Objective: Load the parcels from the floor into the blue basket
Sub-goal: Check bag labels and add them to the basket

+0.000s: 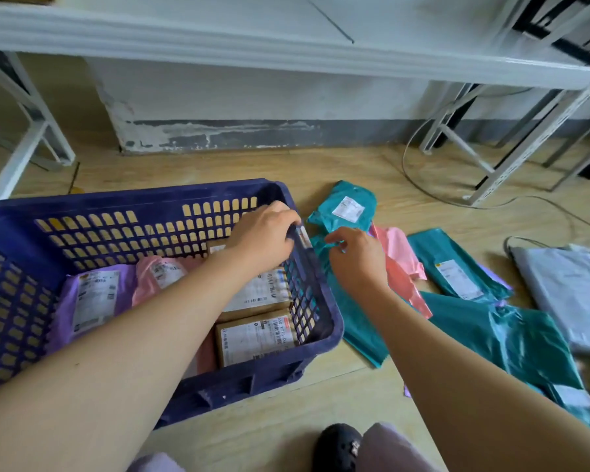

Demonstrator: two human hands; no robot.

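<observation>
1. Left hand (266,229): is reaching across the blue basket (133,195) and gripping its right rim, fingers curled over the edge.
2. Right hand (353,257): is pinching the edge of a teal parcel (341,216) lying on the floor just beside the basket.
3. Blue basket: is sitting on the wooden floor (321,386), holding a purple parcel (92,298), a pink parcel (157,274) and two labelled brown boxes (252,335).
4. Floor stock, right of the basket: a pink mailer (399,257), a second teal mailer (457,267), a large teal bag (511,338) and a grey bag (566,291) are lying overlapped.

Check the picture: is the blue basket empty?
No: the blue basket holds a purple parcel, a pink parcel and labelled brown boxes.
</observation>
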